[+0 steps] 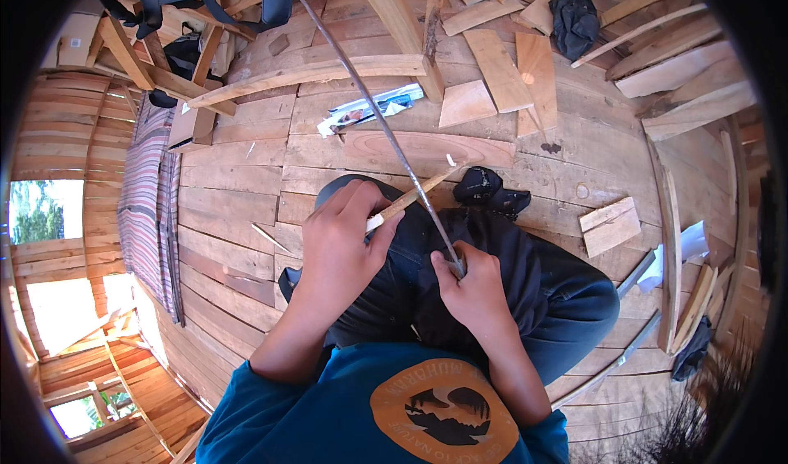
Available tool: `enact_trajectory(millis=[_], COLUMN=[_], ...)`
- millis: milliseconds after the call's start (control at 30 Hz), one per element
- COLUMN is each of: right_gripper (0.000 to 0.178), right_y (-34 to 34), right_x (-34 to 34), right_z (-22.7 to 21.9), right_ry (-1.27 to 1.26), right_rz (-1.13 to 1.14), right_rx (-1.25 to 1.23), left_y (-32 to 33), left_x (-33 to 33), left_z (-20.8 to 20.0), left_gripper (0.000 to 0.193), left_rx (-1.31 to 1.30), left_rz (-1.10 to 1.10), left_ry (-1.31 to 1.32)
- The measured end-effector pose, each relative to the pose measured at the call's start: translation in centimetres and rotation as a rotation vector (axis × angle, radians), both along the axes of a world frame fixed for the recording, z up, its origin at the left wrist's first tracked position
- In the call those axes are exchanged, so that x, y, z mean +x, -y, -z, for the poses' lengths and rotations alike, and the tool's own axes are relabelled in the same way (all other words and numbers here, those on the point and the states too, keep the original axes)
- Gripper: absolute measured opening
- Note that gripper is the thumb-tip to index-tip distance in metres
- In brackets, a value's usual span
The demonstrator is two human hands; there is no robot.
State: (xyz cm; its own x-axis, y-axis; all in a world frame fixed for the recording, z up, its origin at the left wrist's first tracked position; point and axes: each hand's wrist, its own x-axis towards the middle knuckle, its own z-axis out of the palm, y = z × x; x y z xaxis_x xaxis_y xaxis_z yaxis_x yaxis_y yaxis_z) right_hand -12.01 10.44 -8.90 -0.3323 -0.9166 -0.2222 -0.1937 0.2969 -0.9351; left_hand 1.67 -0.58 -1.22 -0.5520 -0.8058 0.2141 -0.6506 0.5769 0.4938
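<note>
Seated on a plank floor, blade laid across a thin stick.

The left hand (336, 242) has its grip closed around a pale wooden stick (419, 193) held over the lap, tip pointing up-right. The right hand (472, 287) is clenched on the handle of a long thin blade (373, 111), which crosses the stick. Offcut boards (492, 70) lie beyond on the floor (238, 209).
</note>
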Motion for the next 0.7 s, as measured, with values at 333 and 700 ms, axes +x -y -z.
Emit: enact_trajectory(millis=[333, 700], right_gripper=[0.03, 0.028], right_y=[0.1, -0.4], right_x=[-0.4, -1.0], right_z=[-0.9, -0.9], right_ry=[-0.017, 0.01], right_rz=[-0.022, -0.042], right_rx=[0.036, 0.074], left_y=[0.0, -0.1], left_x=[0.1, -0.6], left_z=[0.3, 0.0], left_gripper=[0.021, 0.022], left_rx=[-0.014, -0.023], left_rz=[-0.003, 0.016], left_ry=[0.004, -0.008])
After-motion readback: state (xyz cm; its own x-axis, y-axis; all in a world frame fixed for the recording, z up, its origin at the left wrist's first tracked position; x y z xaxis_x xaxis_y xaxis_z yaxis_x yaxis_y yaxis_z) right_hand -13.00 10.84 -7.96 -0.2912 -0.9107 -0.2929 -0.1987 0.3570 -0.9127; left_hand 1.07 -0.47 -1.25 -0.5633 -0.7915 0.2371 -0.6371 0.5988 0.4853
